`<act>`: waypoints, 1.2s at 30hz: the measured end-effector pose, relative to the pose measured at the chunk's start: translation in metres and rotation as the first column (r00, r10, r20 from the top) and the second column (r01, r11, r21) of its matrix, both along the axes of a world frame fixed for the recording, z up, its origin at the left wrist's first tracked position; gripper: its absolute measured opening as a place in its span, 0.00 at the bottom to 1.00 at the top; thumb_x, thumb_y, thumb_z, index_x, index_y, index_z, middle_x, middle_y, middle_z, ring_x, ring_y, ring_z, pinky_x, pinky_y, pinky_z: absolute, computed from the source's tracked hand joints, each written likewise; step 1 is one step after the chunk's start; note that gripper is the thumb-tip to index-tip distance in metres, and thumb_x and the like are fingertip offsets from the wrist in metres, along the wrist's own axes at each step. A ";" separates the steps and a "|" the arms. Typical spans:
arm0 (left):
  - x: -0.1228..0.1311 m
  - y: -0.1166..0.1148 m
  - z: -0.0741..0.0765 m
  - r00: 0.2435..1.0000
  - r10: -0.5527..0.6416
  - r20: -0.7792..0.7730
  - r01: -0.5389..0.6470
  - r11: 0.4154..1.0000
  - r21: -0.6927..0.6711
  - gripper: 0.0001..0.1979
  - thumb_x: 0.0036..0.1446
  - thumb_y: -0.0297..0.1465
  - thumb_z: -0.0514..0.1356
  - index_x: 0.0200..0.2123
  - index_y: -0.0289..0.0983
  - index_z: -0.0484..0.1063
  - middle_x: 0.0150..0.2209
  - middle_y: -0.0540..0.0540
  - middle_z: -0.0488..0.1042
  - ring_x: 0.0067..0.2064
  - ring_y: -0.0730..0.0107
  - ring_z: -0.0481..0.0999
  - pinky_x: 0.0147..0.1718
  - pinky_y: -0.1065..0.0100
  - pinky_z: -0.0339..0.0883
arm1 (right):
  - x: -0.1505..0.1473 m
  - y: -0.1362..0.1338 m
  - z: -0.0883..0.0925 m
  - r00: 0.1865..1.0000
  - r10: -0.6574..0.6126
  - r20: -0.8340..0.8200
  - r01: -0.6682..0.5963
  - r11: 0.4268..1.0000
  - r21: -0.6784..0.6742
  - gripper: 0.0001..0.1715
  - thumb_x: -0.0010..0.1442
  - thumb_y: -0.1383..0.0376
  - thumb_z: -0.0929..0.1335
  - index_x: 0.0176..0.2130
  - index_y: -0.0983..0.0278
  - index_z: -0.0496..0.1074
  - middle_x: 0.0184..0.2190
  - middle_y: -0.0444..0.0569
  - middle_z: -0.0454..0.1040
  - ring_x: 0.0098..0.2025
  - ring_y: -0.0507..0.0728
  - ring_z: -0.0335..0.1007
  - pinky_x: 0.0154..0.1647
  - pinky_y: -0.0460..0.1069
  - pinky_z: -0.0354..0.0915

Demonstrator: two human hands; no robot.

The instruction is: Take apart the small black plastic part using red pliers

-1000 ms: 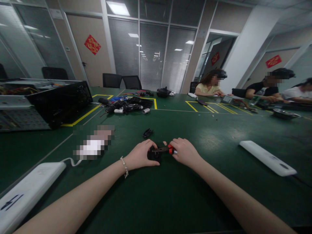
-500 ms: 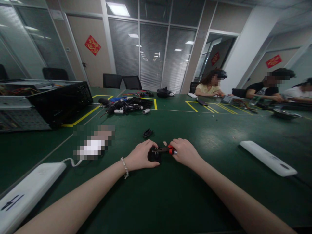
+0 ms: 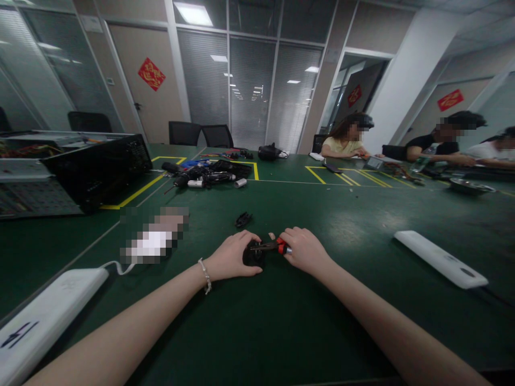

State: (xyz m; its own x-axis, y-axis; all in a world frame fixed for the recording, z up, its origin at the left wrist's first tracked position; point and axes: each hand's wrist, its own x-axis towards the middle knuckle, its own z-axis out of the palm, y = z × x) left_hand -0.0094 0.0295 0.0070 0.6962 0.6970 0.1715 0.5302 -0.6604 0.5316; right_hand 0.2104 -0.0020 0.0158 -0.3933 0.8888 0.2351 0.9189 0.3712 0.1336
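Note:
My left hand [image 3: 233, 255] curls around a small black part [image 3: 253, 259] on the green table [image 3: 273, 332], its thumb and fingers on either side. What the part is I cannot make out. In my right hand [image 3: 303, 247] is a pair of needle-nose pliers [image 3: 280, 245] with red handles. The dark jaws point left and reach over the top of the black part; whether they pinch anything is too small to tell. Just beyond my hands lies another small black piece [image 3: 243, 219]. A tiny pale scrap [image 3: 271, 236] rests beside the pliers.
A black computer case [image 3: 100, 166] stands at the left. Farther back lies a pile of black parts and tools [image 3: 209, 172]. White power banks lie left [image 3: 56, 316] and right [image 3: 440, 259]. People [image 3: 348, 140] sit along the far right side.
The view has shifted very slightly. Both hands, the pliers and the black part keep practically the same positions.

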 end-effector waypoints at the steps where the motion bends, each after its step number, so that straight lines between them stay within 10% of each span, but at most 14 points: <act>1: 0.000 0.000 0.000 1.000 -0.002 0.005 0.002 1.000 0.001 0.28 0.41 0.44 0.63 0.46 0.41 0.62 0.45 0.45 0.65 0.44 0.57 0.67 0.41 0.59 0.61 | 0.000 0.000 0.000 1.000 -0.001 0.002 0.001 1.000 0.000 0.11 0.50 0.65 0.64 0.36 0.65 0.69 0.34 0.50 0.70 0.34 0.55 0.62 0.35 0.49 0.56; 36: -0.002 0.003 -0.001 0.999 -0.004 0.034 0.006 0.999 -0.050 0.22 0.41 0.43 0.64 0.37 0.39 0.63 0.42 0.46 0.67 0.41 0.61 0.68 0.38 0.61 0.63 | 0.000 -0.001 0.003 1.000 -0.005 -0.021 0.005 1.000 -0.011 0.10 0.49 0.67 0.64 0.35 0.64 0.69 0.33 0.49 0.70 0.34 0.54 0.62 0.34 0.48 0.56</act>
